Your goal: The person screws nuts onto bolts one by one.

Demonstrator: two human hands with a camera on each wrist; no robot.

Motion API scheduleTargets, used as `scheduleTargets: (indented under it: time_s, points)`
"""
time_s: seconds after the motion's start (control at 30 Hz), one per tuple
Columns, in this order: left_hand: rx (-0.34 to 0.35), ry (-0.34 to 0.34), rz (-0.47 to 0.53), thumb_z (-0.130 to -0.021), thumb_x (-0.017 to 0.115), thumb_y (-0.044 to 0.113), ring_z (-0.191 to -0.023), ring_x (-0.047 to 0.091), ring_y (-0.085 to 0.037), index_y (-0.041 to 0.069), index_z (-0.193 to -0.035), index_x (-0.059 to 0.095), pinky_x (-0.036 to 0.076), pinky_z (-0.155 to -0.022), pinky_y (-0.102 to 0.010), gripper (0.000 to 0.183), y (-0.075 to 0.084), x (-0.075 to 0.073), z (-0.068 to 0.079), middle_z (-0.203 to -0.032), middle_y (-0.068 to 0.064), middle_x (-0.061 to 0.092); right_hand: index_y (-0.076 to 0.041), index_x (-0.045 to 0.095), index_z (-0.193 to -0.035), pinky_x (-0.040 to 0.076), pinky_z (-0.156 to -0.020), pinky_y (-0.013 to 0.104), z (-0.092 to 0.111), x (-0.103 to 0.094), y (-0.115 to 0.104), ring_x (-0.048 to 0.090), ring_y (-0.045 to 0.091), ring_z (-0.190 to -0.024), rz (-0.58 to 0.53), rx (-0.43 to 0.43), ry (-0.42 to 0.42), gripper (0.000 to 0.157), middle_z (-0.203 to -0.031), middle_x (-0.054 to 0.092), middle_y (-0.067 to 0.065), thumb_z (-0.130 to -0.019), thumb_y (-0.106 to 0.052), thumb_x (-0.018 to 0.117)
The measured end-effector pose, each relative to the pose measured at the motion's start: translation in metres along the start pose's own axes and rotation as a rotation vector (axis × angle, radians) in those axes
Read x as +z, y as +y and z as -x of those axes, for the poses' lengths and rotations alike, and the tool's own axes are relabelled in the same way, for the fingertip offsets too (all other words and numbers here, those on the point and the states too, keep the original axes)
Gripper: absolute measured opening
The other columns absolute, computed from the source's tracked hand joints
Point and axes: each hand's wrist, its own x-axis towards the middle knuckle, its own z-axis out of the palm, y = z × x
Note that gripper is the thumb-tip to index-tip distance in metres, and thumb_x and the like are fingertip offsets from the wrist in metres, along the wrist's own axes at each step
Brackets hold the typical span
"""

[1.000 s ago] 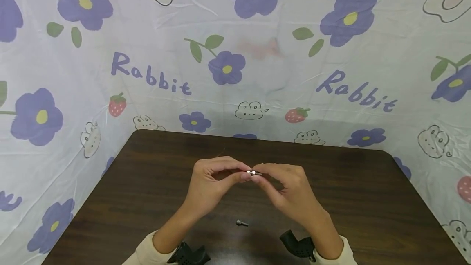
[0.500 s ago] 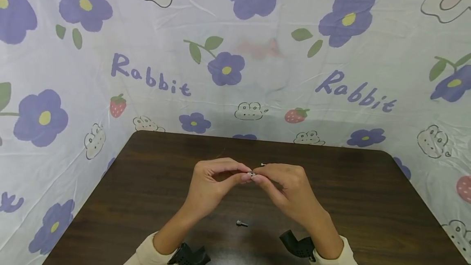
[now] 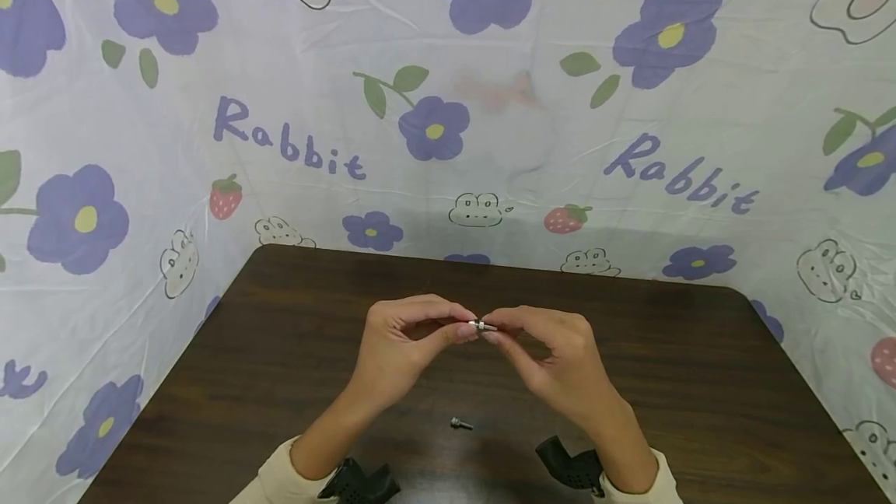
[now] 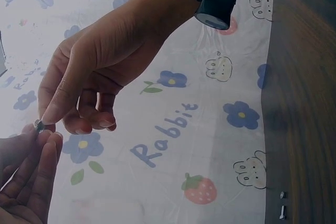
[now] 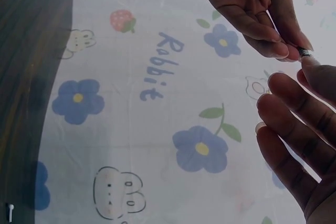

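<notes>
Above the table, a small silver bolt (image 3: 481,326) with what looks like a nut around its middle is held level between both hands. The left hand (image 3: 400,344) pinches its left end between thumb and index finger. At its right end, the thumb and index finger of the right hand (image 3: 563,350) grip the tip. In the right wrist view only a bit of the bolt (image 5: 304,52) shows between the fingertips, and the right hand's other fingers (image 5: 294,142) are spread loosely. Another bolt (image 3: 460,424) lies on the table below the hands.
The dark wood table (image 3: 266,379) stands against a flower-printed cloth (image 3: 525,177). A further small bolt (image 5: 10,212) lies on it, seen in the right wrist view and hidden in the head view. Black wrist cameras (image 3: 568,467) are strapped to both forearms.
The right fingertips have drawn slightly to the right, showing more of the held bolt than half a second ago. The left hand keeps its pinch and has hardly moved.
</notes>
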Motion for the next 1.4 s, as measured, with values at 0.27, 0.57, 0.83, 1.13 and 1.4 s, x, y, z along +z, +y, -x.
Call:
scheduleTargets:
  time_s: [0.27,0.57,0.83,1.13,1.4]
  points:
    - [-0.016,-0.007,0.001,-0.087,0.076,-0.004,-0.079,0.073,-0.024,0.001,-0.097,0.077,0.062,-0.071,-0.041,0.011,0.0,0.001,0.001,-0.09,-0.01,0.075,-0.003,0.074,-0.103,0.059,-0.07,0.022,0.001,0.001,0.001,0.073,0.013,-0.077,0.017,-0.014,0.004,0.023,-0.092,0.076,0.005,-0.102,-0.024,0.065]
    - [-0.022,-0.014,-0.008,-0.087,0.077,-0.004,-0.079,0.073,-0.023,0.001,-0.097,0.078,0.062,-0.07,-0.04,0.011,0.0,0.002,0.001,-0.09,-0.009,0.075,-0.005,0.072,-0.103,0.056,-0.065,0.02,0.002,0.003,-0.001,0.069,0.009,-0.072,-0.011,0.015,-0.008,0.02,-0.088,0.075,0.002,-0.104,-0.022,0.061]
    - [-0.011,-0.014,-0.049,-0.086,0.078,-0.002,-0.079,0.071,-0.02,0.003,-0.096,0.079,0.062,-0.068,-0.036,0.011,0.0,0.003,0.0,-0.089,-0.007,0.075,-0.01,0.067,-0.1,0.055,-0.062,0.021,0.004,0.002,-0.008,0.064,0.006,-0.067,-0.061,0.192,-0.086,0.004,-0.079,0.069,-0.005,-0.099,-0.006,0.066]
    - [-0.012,0.027,-0.061,-0.086,0.078,-0.002,-0.078,0.072,-0.021,0.004,-0.096,0.079,0.062,-0.069,-0.037,0.011,0.001,0.001,-0.001,-0.089,-0.006,0.075,-0.013,0.067,-0.101,0.056,-0.063,0.023,0.002,-0.005,-0.011,0.066,0.008,-0.069,-0.08,0.297,-0.078,0.018,-0.076,0.066,-0.008,-0.096,0.004,0.064]
    - [-0.018,0.018,-0.055,-0.086,0.078,-0.002,-0.079,0.072,-0.021,0.003,-0.096,0.079,0.062,-0.069,-0.036,0.011,0.0,0.001,-0.001,-0.09,-0.007,0.075,-0.014,0.068,-0.102,0.055,-0.065,0.02,0.003,-0.008,-0.008,0.066,0.008,-0.07,-0.081,0.269,-0.135,0.021,-0.077,0.067,-0.007,-0.094,0.005,0.068]
